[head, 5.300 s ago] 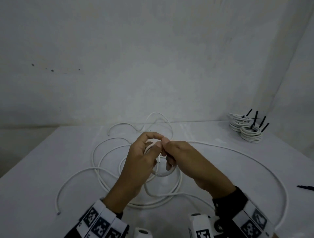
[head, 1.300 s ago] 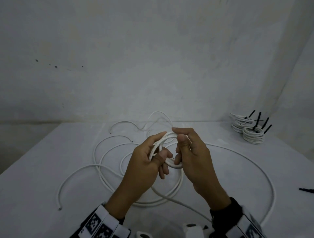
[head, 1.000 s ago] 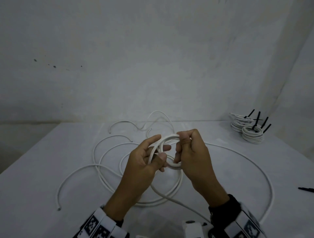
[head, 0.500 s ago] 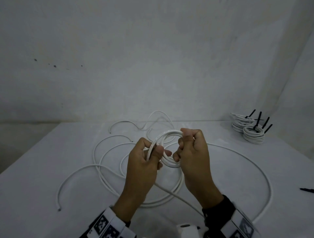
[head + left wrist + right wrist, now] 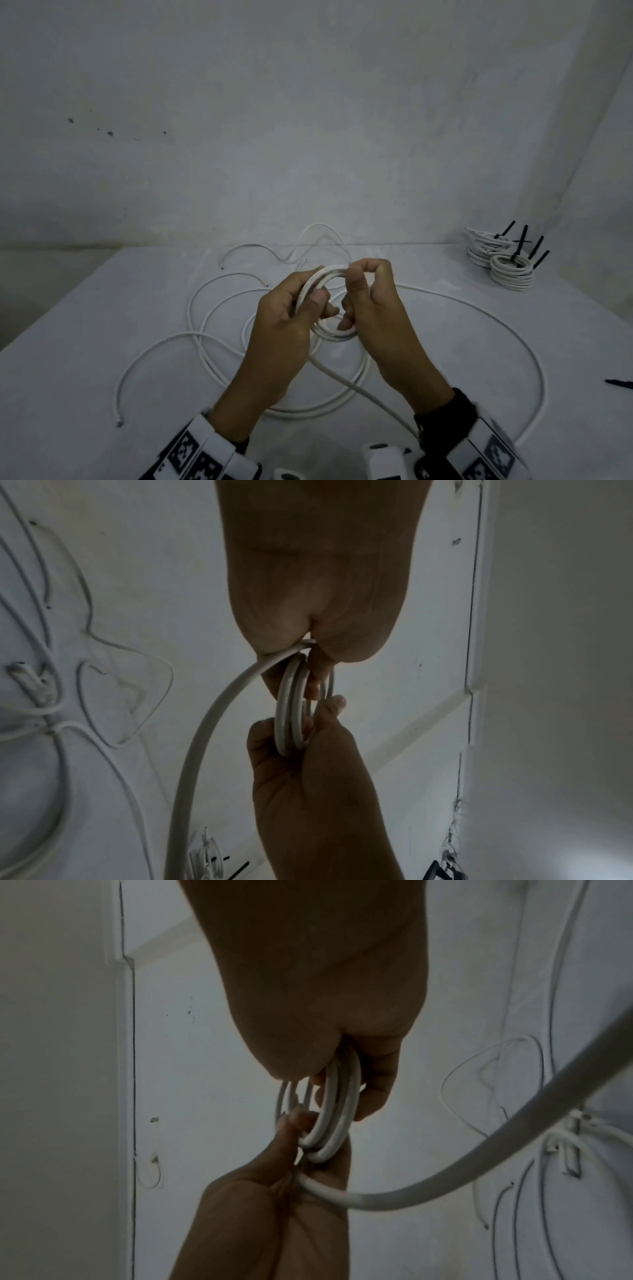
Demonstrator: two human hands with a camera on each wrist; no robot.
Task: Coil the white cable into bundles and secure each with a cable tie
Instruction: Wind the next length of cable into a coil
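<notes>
A small coil of white cable (image 5: 337,337) with several turns is held upright above the table between both hands. My left hand (image 5: 320,301) pinches the coil's left side, thumb over the strands. My right hand (image 5: 356,291) grips its top right with curled fingers. In the left wrist view the coil (image 5: 289,710) hangs between my left hand (image 5: 308,669) and the right hand below. In the right wrist view the coil (image 5: 337,1110) sits in my right hand (image 5: 342,1091). The loose cable tail (image 5: 513,329) drops from the coil and sweeps in a wide arc to the right.
Finished white bundles with black ties (image 5: 510,274) stand at the table's (image 5: 85,342) back right corner. One black cable tie (image 5: 620,383) lies at the right edge. More loose white cable (image 5: 205,308) loops across the left and middle. A pale wall is behind.
The coil has gained turns and grown rounder. Both hands rose a little and shifted their grip round it. The loose arc on the right has drawn in closer.
</notes>
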